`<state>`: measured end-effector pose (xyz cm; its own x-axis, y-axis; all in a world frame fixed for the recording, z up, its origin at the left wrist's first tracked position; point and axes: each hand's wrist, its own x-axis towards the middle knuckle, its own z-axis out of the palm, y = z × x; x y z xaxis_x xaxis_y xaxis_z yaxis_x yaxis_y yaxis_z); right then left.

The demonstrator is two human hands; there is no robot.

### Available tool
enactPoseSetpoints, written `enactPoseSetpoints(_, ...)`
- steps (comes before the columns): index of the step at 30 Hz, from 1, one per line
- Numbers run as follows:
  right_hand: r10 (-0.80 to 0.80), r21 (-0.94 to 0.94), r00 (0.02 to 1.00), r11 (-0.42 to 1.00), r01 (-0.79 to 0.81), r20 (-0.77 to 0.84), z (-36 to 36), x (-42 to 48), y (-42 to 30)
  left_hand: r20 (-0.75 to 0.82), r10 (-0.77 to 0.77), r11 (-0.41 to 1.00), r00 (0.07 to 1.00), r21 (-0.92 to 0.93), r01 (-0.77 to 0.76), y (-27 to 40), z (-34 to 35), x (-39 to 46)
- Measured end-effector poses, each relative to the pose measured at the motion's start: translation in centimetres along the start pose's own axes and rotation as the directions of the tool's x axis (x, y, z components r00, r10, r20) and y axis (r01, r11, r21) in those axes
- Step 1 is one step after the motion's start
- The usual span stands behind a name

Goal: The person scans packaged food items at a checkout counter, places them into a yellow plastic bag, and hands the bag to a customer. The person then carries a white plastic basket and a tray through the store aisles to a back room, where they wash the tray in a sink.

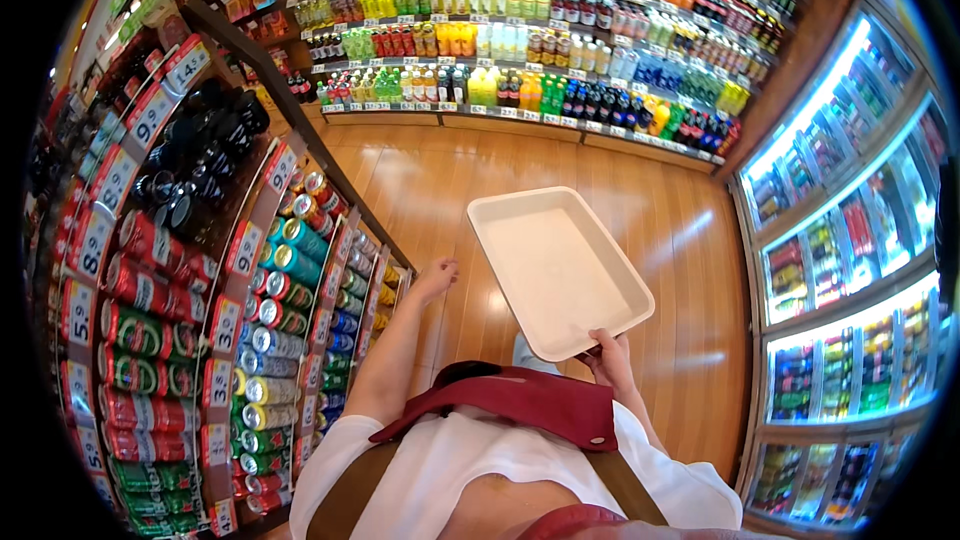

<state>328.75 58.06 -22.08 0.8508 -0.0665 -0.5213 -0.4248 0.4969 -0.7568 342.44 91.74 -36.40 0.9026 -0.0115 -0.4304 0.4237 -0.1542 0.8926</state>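
Note:
My right hand (611, 360) grips the near right end of an empty, shallow, cream-coloured tray (559, 270), thumb over the rim and fingers beneath. The tray has rounded corners and is held out over the wooden floor (675, 255). My left hand (437, 279) hangs to the left of the tray, apart from it, with loosely curled fingers and nothing visible in it. Closest to that hand is the end of a drinks shelf on the left, stocked with rows of cans (277, 345).
Tilted shelves with price tags (225, 326) run along my left, dark bottles (202, 157) among the cans. A long wall shelf of bottled drinks (480, 45) curves across the far side. Lit glass-door refrigerators (840, 255) line the right. A dark post (300, 120) edges the left shelf.

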Motion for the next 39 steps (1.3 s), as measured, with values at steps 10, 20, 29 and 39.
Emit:
enactPoseSetpoints(10,0.080,-0.206,0.974,0.978,-0.036,0.211,13.7,27.7,-10.5,0.184,-0.163,0.758,0.969,-0.605,0.242,17.0,-2.5,8.9)
enactPoseSetpoints(20,-0.016,-0.414,0.873,0.876,0.248,0.488,38.5,49.7,-13.9,-0.088,-0.127,0.712,0.988,-0.702,0.029,24.8,-16.0,28.9)
enactPoseSetpoints(29,0.132,-0.440,0.824,0.885,0.152,0.550,61.2,62.3,-16.7,-0.255,-0.151,0.632,0.955,-0.767,-0.105,31.8,-33.4,42.6)
enactPoseSetpoints(39,0.397,-0.642,0.559,0.681,0.353,0.728,86.6,85.3,-14.2,-0.600,-0.396,0.361,0.695,-0.798,-0.483,29.0,-56.4,50.4)
